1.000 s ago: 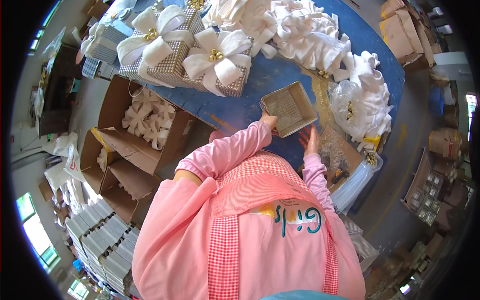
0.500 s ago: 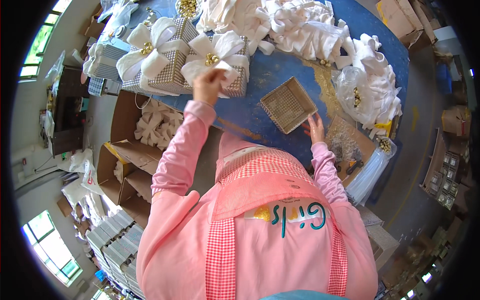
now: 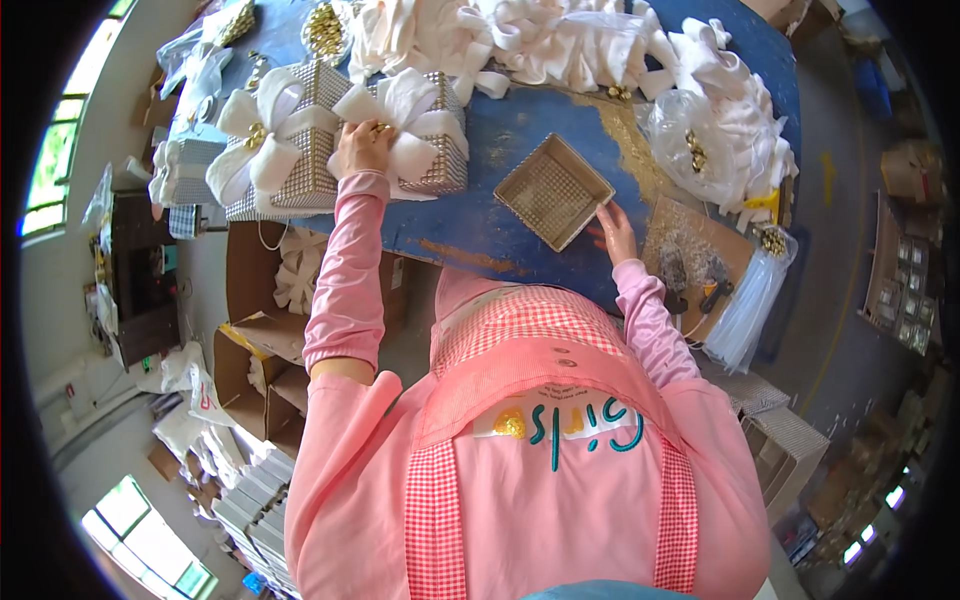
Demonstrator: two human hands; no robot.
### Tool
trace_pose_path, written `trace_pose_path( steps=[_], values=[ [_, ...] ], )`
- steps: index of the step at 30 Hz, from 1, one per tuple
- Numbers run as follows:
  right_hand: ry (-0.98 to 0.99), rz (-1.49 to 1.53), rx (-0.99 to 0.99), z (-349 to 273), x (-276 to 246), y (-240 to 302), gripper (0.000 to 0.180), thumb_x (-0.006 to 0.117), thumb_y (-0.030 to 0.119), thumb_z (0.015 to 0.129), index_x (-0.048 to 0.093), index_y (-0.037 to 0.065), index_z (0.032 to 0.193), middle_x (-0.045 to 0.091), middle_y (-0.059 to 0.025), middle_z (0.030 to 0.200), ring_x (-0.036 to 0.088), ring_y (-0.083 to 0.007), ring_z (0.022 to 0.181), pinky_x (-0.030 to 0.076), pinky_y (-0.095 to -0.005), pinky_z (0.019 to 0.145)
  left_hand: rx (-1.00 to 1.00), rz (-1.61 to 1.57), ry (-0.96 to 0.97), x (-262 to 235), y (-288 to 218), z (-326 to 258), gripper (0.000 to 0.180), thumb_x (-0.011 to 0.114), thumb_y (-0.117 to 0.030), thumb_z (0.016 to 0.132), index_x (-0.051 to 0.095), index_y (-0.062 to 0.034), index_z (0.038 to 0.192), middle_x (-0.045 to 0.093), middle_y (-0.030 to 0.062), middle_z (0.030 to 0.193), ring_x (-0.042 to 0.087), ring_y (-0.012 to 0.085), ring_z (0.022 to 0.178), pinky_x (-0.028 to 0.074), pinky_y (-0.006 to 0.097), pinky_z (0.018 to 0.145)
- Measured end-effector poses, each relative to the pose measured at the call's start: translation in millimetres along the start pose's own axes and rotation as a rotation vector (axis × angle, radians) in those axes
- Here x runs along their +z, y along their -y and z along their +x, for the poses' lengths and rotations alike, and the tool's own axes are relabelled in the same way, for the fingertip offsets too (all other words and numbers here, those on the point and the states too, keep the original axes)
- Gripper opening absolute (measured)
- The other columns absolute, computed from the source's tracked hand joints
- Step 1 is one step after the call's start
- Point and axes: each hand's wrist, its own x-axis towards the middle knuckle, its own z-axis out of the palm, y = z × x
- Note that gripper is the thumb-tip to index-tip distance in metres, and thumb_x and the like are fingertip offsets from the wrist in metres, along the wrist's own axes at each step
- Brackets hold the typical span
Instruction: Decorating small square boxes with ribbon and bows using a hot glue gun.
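Observation:
My left hand (image 3: 366, 148) is at a lidded gift box (image 3: 446, 170) wrapped in a checked pattern, its curled fingers on the white fabric bow (image 3: 412, 160). Gold bells at the bow's middle show by the fingertips, though the exact grip is partly hidden. Beside it stands a similar gift box (image 3: 307, 180) with a white bow (image 3: 272, 165) and gold bells. An open, lidless square box (image 3: 530, 222) lies on the blue table with its inside facing up. My right hand (image 3: 616, 232) touches its right corner, fingers stretched and apart.
White fabric bows (image 3: 560, 50) are heaped along the back of the blue table (image 3: 505, 130). At right are a clear bag (image 3: 690, 145) with gold bells, a cardboard sheet (image 3: 700, 240) and a bundle of clear plastic strips (image 3: 745, 310). A carton (image 3: 240, 380) stands below the table at left.
My left hand has come down onto the bow of the nearer box, where it was blurred above it before. The right hand stays at the open box's corner. The whole view has shifted slightly.

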Motion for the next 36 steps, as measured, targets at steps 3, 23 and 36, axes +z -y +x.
trace_pose_path(
  steps=[3,23,36],
  values=[
    [0.001,0.030,0.007,-2,1,4,0.061,0.060,0.045,0.083,0.042,0.010,0.130,0.059,-0.0067,0.112,0.063,-0.0156,0.079,0.047,-0.0254,0.058,0.012,-0.001,0.007,9,4,3,0.035,0.064,-0.043,0.070,0.069,-0.0167,0.094,0.061,0.0070,0.100,0.060,0.0271,0.090,0.047,0.039,0.077],
    [-0.027,0.139,-0.018,1,0,-4,0.058,0.064,0.041,0.081,0.046,0.008,0.126,0.063,-0.0040,0.100,0.063,-0.0124,0.077,0.043,-0.0236,0.058,0.052,0.013,0.009,12,-4,3,0.031,0.069,-0.034,0.070,0.070,-0.0103,0.090,0.062,0.0097,0.098,0.059,0.0285,0.091,0.047,0.037,0.080],
    [-0.015,0.121,-0.041,2,-1,-4,0.059,0.064,0.043,0.081,0.047,0.007,0.125,0.064,-0.0051,0.099,0.063,-0.0127,0.077,0.044,-0.0242,0.059,0.096,0.046,0.035,6,0,5,0.036,0.068,-0.035,0.071,0.068,-0.0102,0.097,0.061,0.0103,0.100,0.059,0.0281,0.090,0.047,0.038,0.079]
  ],
)
